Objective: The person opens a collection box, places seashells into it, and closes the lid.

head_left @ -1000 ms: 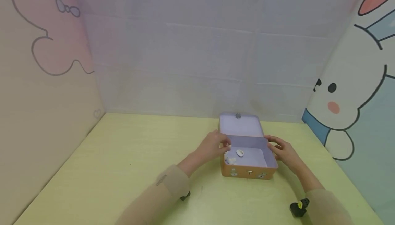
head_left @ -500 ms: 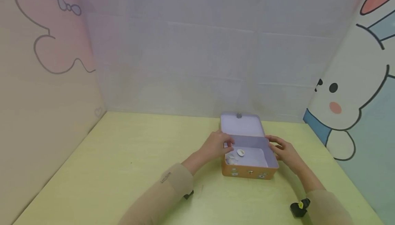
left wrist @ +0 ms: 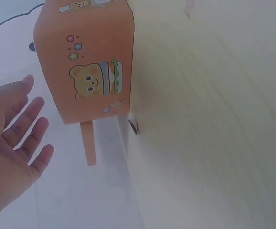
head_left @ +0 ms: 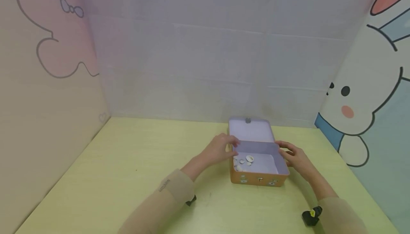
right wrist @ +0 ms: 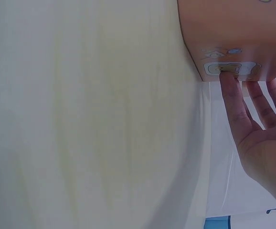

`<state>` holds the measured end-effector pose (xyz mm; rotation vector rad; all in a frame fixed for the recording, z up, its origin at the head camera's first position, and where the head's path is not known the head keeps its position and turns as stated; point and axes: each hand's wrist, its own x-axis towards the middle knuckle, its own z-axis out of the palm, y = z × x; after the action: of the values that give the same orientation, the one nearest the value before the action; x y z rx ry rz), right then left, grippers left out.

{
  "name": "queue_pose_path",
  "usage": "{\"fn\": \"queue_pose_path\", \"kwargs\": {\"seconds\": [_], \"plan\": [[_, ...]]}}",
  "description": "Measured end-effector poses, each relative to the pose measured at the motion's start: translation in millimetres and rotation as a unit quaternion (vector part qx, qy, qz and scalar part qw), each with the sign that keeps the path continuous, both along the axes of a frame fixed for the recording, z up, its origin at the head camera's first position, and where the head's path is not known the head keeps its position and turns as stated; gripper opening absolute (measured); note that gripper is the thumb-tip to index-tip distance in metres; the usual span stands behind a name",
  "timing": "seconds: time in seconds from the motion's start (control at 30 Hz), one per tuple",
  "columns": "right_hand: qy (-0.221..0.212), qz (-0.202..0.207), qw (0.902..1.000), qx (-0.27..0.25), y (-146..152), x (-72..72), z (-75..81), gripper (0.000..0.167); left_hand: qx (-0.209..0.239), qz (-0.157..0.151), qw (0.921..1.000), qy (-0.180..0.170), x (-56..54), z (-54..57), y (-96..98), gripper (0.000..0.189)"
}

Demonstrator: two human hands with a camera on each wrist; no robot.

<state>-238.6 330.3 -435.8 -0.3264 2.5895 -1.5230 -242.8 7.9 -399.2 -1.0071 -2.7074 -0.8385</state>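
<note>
An orange tin case with a lilac inside stands with its lid tipped back. Several small white shell-like pieces lie on its floor, mostly toward the left. My left hand hovers at the case's left rim, with fingers spread apart. The left wrist view shows that hand holding nothing, beside the case's bear-printed end. At the right end, my right hand touches the back corner and rim. In the right wrist view one straight finger rests on the case's side.
The case stands on a pale yellow table, near its back edge. Behind rises a whitish back sheet. A printed white rabbit panel borders the right side. A black wrist device shows by my right sleeve.
One second ago my left fingers had small white pieces between them over the case. They let go, more pieces lie spread on its floor, and the hand has drawn back left. My right hand stayed put.
</note>
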Motion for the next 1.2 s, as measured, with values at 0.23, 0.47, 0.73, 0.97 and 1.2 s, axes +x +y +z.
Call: {"fn": "queue_pose_path", "kwargs": {"seconds": [0.23, 0.47, 0.73, 0.97, 1.2], "plan": [[-0.006, -0.001, 1.0, 0.003, 0.2, 0.3, 1.7, 0.052, 0.02, 0.008, 0.9997, -0.011, -7.2, -1.3, -12.8, 0.046], [-0.012, -0.002, 0.9999, 0.006, 0.7, -1.1, 3.1, 0.052, 0.01, 0.004, 0.9999, -0.002, -18.2, -8.8, -24.1, 0.049], [-0.012, 0.007, 0.9999, 0.007, 1.0, 2.0, 5.0, 0.052, -0.002, -0.002, 0.9994, -0.034, -25.3, -18.2, -32.8, 0.045], [-0.007, 0.013, 0.9997, 0.018, 4.0, 3.5, 5.5, 0.054, -0.026, 0.0, 0.997, -0.073, -31.9, -27.6, -37.1, 0.047], [-0.02, 0.023, 0.9992, 0.026, 8.0, 4.2, 2.6, 0.056, -0.038, -0.01, 0.9937, -0.105, -38.1, -35.9, -38.0, 0.049]]}}
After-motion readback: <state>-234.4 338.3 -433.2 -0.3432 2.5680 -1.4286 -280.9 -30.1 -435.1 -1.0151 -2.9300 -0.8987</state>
